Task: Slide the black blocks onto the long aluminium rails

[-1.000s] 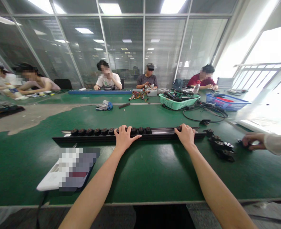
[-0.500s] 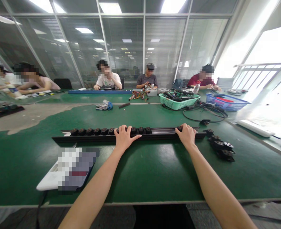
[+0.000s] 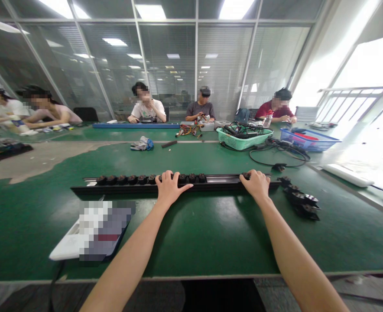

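A long black rail (image 3: 113, 189) lies across the green table (image 3: 198, 234) in front of me, with a row of several round black parts (image 3: 126, 179) seated along its left half. My left hand (image 3: 169, 188) rests on the rail near its middle, fingers spread over the parts. My right hand (image 3: 257, 185) grips the rail close to its right end, with its fingers curled over the top. Just past that end, several loose black round parts (image 3: 300, 201) lie on the table.
A white flat device (image 3: 90, 232) lies at my near left. Farther back stand a green basket (image 3: 243, 139) of cables, a blue bin (image 3: 310, 139), a black cable loop (image 3: 282, 156) and a cloth (image 3: 141, 143). Several people sit along the far side.
A co-worker's hand that lay on the table at the far right a second ago has gone. My right hand has shifted slightly to the right along the rail.
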### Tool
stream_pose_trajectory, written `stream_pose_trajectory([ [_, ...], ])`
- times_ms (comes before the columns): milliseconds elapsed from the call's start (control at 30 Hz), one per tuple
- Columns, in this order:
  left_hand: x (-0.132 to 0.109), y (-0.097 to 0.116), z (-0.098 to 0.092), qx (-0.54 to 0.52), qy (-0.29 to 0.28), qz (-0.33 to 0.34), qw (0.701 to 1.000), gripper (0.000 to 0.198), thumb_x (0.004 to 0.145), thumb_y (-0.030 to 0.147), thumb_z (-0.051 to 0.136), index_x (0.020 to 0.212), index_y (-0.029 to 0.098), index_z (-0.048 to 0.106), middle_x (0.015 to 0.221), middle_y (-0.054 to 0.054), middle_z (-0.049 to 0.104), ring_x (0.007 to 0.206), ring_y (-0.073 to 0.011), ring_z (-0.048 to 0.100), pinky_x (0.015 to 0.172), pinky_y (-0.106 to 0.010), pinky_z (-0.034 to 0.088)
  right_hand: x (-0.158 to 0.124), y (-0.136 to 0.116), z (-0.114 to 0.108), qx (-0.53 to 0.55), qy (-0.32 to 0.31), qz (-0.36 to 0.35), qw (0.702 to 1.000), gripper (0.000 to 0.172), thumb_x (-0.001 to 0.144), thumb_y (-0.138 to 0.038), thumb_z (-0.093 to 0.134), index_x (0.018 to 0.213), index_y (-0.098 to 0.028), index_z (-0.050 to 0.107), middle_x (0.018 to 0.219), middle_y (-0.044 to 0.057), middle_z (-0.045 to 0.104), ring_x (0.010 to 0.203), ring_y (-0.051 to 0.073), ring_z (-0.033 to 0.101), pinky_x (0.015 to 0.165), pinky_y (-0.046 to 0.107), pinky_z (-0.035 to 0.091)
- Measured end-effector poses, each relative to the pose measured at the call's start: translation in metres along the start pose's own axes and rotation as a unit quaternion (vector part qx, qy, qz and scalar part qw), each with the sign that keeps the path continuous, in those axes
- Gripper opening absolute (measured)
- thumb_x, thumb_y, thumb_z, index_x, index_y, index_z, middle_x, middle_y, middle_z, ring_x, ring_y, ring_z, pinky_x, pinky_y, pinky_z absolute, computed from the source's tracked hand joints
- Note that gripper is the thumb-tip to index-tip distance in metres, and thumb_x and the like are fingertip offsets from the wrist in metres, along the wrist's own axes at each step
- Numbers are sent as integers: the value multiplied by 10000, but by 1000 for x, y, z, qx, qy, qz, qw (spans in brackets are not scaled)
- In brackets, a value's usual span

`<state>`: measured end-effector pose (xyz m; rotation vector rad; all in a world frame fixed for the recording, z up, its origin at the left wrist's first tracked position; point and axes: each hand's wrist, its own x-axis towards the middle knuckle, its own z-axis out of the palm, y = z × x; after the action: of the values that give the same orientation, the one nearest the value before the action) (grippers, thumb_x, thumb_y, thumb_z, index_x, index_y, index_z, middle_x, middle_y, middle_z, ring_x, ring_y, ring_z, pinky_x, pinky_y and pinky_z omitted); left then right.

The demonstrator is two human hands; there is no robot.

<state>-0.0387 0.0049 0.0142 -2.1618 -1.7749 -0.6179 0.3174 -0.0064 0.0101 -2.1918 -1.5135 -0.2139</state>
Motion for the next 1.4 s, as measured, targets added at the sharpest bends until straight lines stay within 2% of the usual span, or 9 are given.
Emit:
stream_pose_trajectory([
  [333,0,0,-1,-4,-7,-4,1000,794,850,837,447,1318,226,642,1305,-183,542,1224,-366,455,1093,-558,277,1,1,0,4,11,14,1000,453,850,-514,516,1012,-127,687,1052,205,687,1030,349,592,920,452,375],
  [833,1,-1,0,-6,-4,-4,1000,808,842,846,449,1317,221,638,1296,-185,545,1220,-364,462,1085,-555,283,2,2,1,0,17,16,1000,404,868,-478,523,1007,-124,660,1059,209,686,1024,346,591,910,439,367],
  [1400,1,0,1,11,-5,-1,1000,812,845,848,445,1318,216,633,1314,-188,545,1229,-359,459,1078,-551,293,3,2,1,-11,6,31,999,425,883,-469,505,1042,-107,660,1094,220,684,1054,348,596,925,436,363],
])
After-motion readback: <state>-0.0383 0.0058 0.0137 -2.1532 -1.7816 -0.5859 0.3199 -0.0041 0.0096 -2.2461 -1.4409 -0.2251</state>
